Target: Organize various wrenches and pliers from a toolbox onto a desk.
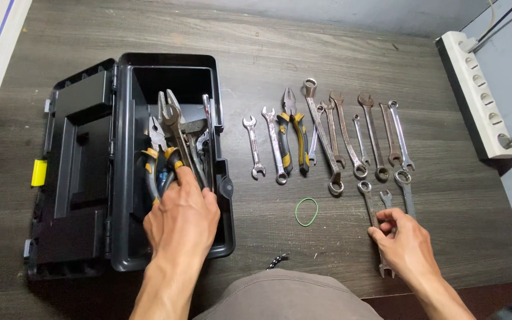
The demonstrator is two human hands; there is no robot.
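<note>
- We see a dark wooden table point(339, 47) from above; everything lies on it.
- One black toolbox point(223, 195) sits at the left, its lid point(78, 166) swung fully open to the left and lying flat, with a yellow latch point(38, 172) on the lid's outer edge.
- Inside the box we count at least three plier-type tools point(170, 133) heaped together, jaws pointing away from us; the exact number is hard to tell because they overlap.
- One white power strip point(475, 95) lies along the right edge, with a cord running off it.
- Our left hand point(182, 216) reaches into the box, palm down, fingers curled around the pliers' handles; it is gripping them.
- Our right hand point(407, 243) rests at the lower right, palm down, fingertips pinching the shaft of a wrench point(370, 204) that lies flat on the table, ring end away from us.
- Two more wrenches point(404, 189) lie just beside that one, partly under the hand.
- A row of about ten wrenches point(339, 136) lies in the middle, side by side, roughly parallel, well apart from the box.
- One pair of pliers with black and yellow handles point(292, 139) lies within that row, jaws pointing away.
- One green rubber band point(306, 211) lies alone between the box and the right hand.
</note>
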